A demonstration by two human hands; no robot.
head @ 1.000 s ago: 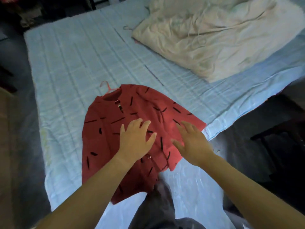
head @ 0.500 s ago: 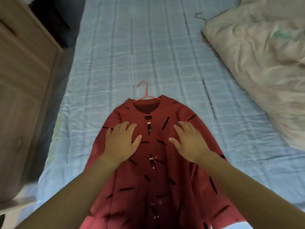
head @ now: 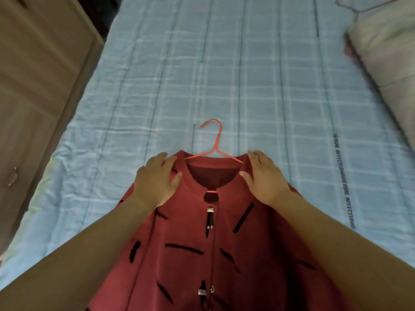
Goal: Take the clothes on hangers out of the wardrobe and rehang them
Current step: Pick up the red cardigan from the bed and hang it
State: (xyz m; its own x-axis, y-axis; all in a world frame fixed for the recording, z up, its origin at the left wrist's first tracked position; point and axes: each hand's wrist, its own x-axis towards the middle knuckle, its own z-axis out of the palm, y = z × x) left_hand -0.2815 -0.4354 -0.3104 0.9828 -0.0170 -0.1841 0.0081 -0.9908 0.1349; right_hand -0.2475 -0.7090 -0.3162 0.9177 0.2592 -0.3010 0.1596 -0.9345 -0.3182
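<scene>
**Surroundings.** A bed with a pale blue checked sheet fills the view. A wooden cabinet stands along its left edge, with a metal handle low on its front. A cream quilt lies bunched at the right edge. A grey wire hanger lies just beside the quilt, at the far right corner of the view. Nothing lies on the sheet between these items and the work area.

**Task item.** A red top with black dashes lies flat, front up, at the near edge of the bed, about midway between the left and right edges. A red hanger sits inside it. The hook protrudes from the neck opening onto bare sheet and points toward the far end. The front fastening appears closed, with two metal clasps visible.

**Change from half a second ago.** Both hands then lay lower, on the chest of the top. They now sit at the shoulders, either side of the collar. The top and hanger lie as before.

**Hands.** The left hand rests palm down on the left shoulder of the top, fingers straight and reaching the shoulder edge, thumb spread toward the collar. The right hand mirrors it on the right shoulder. The hands are apart and neither grips anything. Both forearms extend from the near corners of the view.
</scene>
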